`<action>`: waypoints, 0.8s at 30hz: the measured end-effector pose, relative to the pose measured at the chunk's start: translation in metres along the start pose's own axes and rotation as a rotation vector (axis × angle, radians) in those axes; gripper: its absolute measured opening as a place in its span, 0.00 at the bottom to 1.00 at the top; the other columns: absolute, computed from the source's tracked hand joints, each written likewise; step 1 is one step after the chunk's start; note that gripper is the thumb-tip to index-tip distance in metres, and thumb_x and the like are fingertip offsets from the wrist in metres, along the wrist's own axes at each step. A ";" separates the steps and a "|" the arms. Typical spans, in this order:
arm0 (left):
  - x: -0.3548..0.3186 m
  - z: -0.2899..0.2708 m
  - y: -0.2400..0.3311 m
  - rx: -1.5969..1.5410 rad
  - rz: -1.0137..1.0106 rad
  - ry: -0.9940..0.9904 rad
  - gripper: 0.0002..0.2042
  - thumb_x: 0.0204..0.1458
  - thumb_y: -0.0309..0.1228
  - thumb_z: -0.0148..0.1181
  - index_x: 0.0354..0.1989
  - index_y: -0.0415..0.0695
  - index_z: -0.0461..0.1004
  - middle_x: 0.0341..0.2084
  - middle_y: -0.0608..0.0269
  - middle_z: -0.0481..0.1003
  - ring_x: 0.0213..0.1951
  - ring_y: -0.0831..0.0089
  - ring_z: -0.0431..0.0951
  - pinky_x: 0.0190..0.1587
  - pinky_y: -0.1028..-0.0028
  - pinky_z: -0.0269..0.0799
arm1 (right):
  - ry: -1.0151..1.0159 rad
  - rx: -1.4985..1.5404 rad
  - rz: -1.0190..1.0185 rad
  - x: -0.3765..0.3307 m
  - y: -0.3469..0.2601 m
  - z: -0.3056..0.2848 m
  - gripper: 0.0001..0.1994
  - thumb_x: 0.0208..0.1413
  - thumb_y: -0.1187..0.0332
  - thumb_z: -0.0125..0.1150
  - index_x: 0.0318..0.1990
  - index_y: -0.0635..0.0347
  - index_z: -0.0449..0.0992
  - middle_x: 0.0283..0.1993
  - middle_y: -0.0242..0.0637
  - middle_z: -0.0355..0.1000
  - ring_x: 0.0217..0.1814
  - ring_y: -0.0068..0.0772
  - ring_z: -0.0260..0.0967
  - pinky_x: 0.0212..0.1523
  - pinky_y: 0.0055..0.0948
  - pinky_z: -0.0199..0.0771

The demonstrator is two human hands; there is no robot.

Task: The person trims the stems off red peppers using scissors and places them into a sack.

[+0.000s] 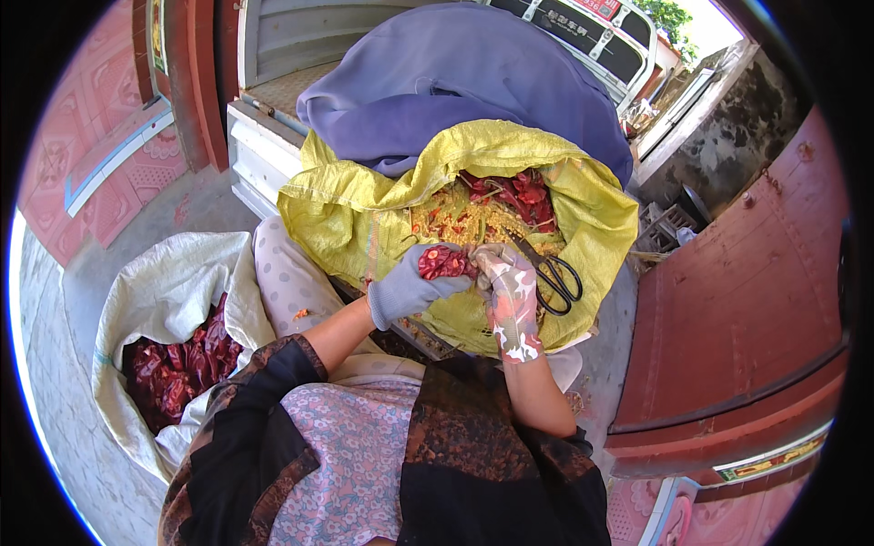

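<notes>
A small bunch of dried red chili peppers [444, 262] is gripped in my left hand [406, 288], which wears a grey glove. My right hand [506, 296], in a camouflage-patterned glove, has its fingers pinched at the right end of the same peppers. Both hands meet over a yellow woven sack [332, 227] with its mouth rolled open. Inside it lie pale yellow seeds and pepper scraps [473, 218], with more red peppers [528, 196] at the far side. Black-handled scissors [555, 284] rest on the sack just right of my right hand.
A white woven sack [150, 291] with dried red peppers [182, 369] stands on the floor at my left. Behind the yellow sack, a large purple-blue cloth [437, 73] covers a bulky load by a vehicle's white side panel [259, 150]. A red metal door [728, 309] is at the right.
</notes>
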State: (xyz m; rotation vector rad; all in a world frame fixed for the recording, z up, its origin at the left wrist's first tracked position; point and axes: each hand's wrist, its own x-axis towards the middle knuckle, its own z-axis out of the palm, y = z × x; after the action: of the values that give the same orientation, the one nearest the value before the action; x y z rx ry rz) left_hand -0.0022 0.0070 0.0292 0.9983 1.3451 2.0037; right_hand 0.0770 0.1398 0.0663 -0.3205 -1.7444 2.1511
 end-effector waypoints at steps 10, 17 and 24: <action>-0.003 0.010 -0.001 0.178 0.230 -0.023 0.10 0.47 0.28 0.61 0.36 0.37 0.73 0.25 0.67 0.74 0.28 0.83 0.71 0.33 0.79 0.68 | -0.197 0.585 0.277 0.026 0.014 -0.031 0.10 0.56 0.65 0.50 0.38 0.62 0.73 0.21 0.24 0.61 0.18 0.13 0.53 0.16 0.13 0.50; 0.000 -0.013 0.003 -0.043 0.031 -0.005 0.04 0.46 0.29 0.56 0.27 0.43 0.69 0.18 0.73 0.66 0.21 0.83 0.64 0.23 0.81 0.59 | -0.172 -0.743 -0.360 0.039 0.006 -0.057 0.08 0.51 0.75 0.56 0.39 0.63 0.74 0.36 0.35 0.75 0.33 0.30 0.72 0.33 0.24 0.70; -0.006 -0.011 0.000 -0.225 -0.027 -0.004 0.07 0.44 0.30 0.58 0.28 0.43 0.67 0.21 0.70 0.66 0.24 0.81 0.64 0.27 0.80 0.60 | -0.008 -1.485 -0.632 0.102 -0.013 -0.046 0.13 0.46 0.64 0.59 0.41 0.53 0.75 0.34 0.39 0.73 0.37 0.41 0.71 0.37 0.37 0.71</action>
State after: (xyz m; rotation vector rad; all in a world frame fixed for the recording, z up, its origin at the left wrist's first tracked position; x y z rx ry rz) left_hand -0.0074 -0.0032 0.0245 0.8756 1.0955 2.0767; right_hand 0.0032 0.2249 0.0735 -0.0493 -2.6106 0.1815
